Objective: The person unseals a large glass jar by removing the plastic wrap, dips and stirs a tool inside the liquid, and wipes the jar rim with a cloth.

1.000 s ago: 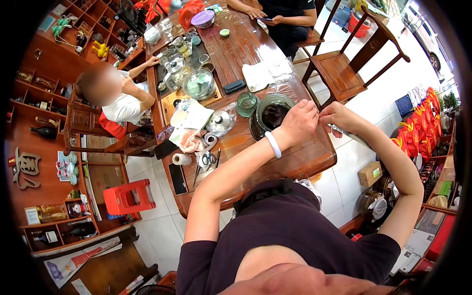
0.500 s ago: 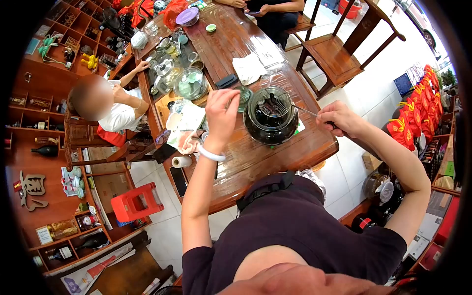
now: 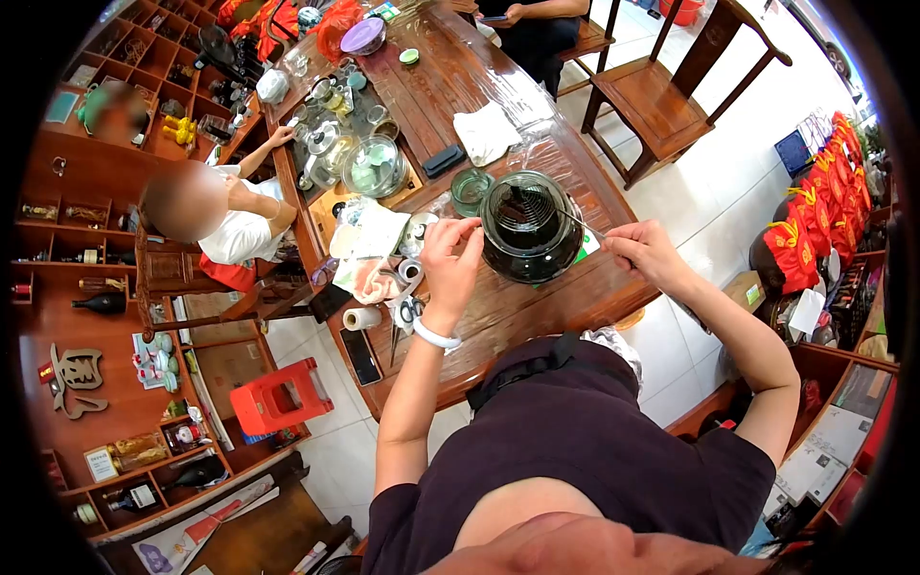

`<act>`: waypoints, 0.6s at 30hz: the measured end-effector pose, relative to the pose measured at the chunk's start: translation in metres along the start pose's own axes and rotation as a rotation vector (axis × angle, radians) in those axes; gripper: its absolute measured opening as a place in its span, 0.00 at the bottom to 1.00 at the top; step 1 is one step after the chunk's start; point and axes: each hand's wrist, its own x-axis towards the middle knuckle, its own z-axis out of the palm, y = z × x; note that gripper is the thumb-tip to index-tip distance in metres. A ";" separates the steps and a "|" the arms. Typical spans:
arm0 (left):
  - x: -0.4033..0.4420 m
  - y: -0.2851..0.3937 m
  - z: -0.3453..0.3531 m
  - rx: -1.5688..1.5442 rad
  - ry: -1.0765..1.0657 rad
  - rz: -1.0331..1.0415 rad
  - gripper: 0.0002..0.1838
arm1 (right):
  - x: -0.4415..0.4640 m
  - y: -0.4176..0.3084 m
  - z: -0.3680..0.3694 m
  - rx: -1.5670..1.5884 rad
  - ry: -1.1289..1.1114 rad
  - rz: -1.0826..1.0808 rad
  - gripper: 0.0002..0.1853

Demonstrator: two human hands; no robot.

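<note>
A round glass jar of dark liquid stands on the wooden table in front of me, its wide mouth uncovered. My right hand pinches the thin metal handle of a long utensil, which slants over the jar's right rim. The utensil's lower end is hidden inside the jar. My left hand is beside the jar's left side, fingers bent and apart, with nothing visible in it. Just behind that hand is a green-tinted glass. Scissors lie near my left wrist, which wears a pale bangle.
A white cloth and a dark case lie beyond the jar. Glass teaware crowds the tray at left. A phone and a paper roll lie at the near-left edge. A seated person is at left, another at the far side.
My left hand has come down from above the green glass to the jar's left side. My right hand has shifted slightly, still holding the utensil. The view has shifted a little.
</note>
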 end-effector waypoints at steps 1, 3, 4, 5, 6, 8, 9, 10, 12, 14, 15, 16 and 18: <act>0.000 0.001 0.001 0.007 -0.007 0.003 0.05 | -0.001 0.001 0.002 0.010 0.000 -0.001 0.08; 0.001 0.002 0.004 0.008 0.008 0.009 0.06 | -0.005 0.003 0.006 0.103 -0.012 0.009 0.09; 0.001 0.002 0.006 0.013 0.001 0.012 0.06 | -0.005 0.006 0.008 0.112 -0.010 0.008 0.09; 0.002 0.001 0.007 0.052 0.005 0.055 0.06 | -0.005 0.010 0.009 0.121 -0.026 0.002 0.09; 0.002 0.000 0.009 0.091 0.009 0.098 0.06 | -0.005 0.012 0.010 0.129 -0.043 -0.003 0.09; 0.004 0.003 0.011 0.133 0.005 0.129 0.07 | -0.008 0.014 0.013 0.207 -0.059 0.027 0.09; 0.006 0.005 0.012 0.171 0.006 0.160 0.07 | -0.009 0.014 0.014 0.278 -0.075 0.057 0.09; 0.007 0.005 0.014 0.174 0.000 0.162 0.07 | -0.011 0.014 0.016 0.285 -0.075 0.057 0.09; 0.009 0.006 0.016 0.201 0.017 0.212 0.06 | -0.013 0.013 0.019 0.338 -0.071 0.078 0.09; 0.011 0.008 0.018 0.214 0.019 0.216 0.06 | -0.013 0.017 0.021 0.384 -0.075 0.080 0.09; 0.012 0.009 0.019 0.225 0.029 0.217 0.06 | -0.013 0.019 0.021 0.423 -0.082 0.084 0.09; 0.012 0.010 0.019 0.227 0.024 0.220 0.06 | -0.012 0.020 0.022 0.428 -0.080 0.083 0.09; 0.013 0.013 0.020 0.224 0.017 0.218 0.06 | -0.013 0.022 0.025 0.527 -0.094 0.127 0.08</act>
